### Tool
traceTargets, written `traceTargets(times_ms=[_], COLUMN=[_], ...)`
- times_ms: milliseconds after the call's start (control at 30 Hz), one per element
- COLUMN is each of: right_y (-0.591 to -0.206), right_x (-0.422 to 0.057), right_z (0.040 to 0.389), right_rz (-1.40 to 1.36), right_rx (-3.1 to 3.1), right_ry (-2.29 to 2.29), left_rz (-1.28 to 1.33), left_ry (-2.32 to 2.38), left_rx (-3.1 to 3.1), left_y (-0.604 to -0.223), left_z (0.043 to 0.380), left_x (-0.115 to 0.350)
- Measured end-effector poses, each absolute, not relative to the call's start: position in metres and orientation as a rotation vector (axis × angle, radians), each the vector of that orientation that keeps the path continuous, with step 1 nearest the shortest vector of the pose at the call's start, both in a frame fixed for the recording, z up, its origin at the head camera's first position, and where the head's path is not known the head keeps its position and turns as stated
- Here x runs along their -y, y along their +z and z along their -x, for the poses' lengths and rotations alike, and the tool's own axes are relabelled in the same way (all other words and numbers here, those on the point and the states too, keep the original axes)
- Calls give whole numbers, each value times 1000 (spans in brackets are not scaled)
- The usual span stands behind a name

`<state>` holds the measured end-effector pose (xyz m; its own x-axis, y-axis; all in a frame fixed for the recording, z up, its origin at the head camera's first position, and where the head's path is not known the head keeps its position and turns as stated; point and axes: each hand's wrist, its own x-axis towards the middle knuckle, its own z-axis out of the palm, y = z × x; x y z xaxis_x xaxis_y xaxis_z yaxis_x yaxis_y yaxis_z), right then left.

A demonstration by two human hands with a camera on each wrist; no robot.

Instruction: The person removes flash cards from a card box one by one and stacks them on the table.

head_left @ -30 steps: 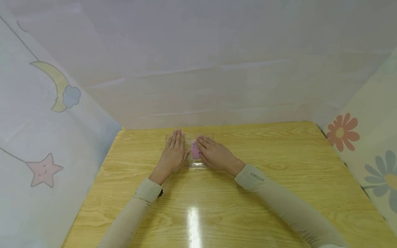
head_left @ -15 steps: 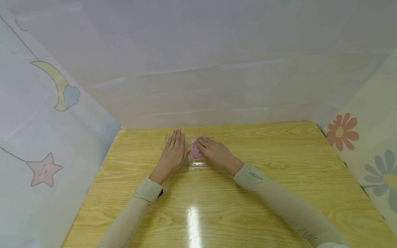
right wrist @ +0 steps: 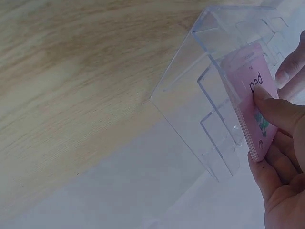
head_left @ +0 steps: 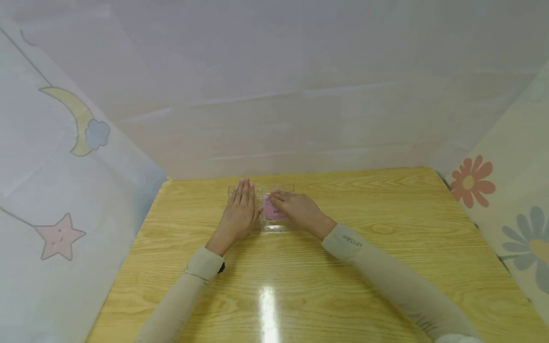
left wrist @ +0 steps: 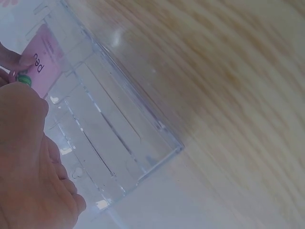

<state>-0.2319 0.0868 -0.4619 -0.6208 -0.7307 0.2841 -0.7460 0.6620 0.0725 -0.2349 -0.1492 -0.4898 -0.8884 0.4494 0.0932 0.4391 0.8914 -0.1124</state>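
Observation:
A clear plastic holder with stepped slots (head_left: 274, 227) stands near the far edge of the table. In its right section sits a stack of pink cards (right wrist: 242, 69), the front one printed with "pea" and a green picture. My right hand (head_left: 300, 212) pinches this stack, thumb across the front card and fingers at its edge, as the right wrist view shows. Over the holder's left section lies my left hand (head_left: 238, 216), fingers straight and close together, thumb toward the middle divider. The left wrist view shows bare slots (left wrist: 107, 119) beside that hand.
The holder stands on a wood-grain table (head_left: 364, 295) that reaches toward me. Behind it rises a pale wall sheet (head_left: 274, 119). Side panels carry a printed moon, a star (head_left: 60, 237) and flowers (head_left: 472, 181).
The fingers of my right hand have shifted slightly on the pink cards and bent a little more, uncovering more of the front card. My left hand has stayed in place.

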Motion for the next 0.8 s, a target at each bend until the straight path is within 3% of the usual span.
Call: traceTargets(times_ms=[800], right_y=[-454], right_x=[-82], right_z=[244], right_rz=[-1123], right_rx=[2650], right_ry=[267], left_rz=[699], left_ry=[70], left_rx=[2955], left_y=[-489], left_z=[234], left_x=[148])
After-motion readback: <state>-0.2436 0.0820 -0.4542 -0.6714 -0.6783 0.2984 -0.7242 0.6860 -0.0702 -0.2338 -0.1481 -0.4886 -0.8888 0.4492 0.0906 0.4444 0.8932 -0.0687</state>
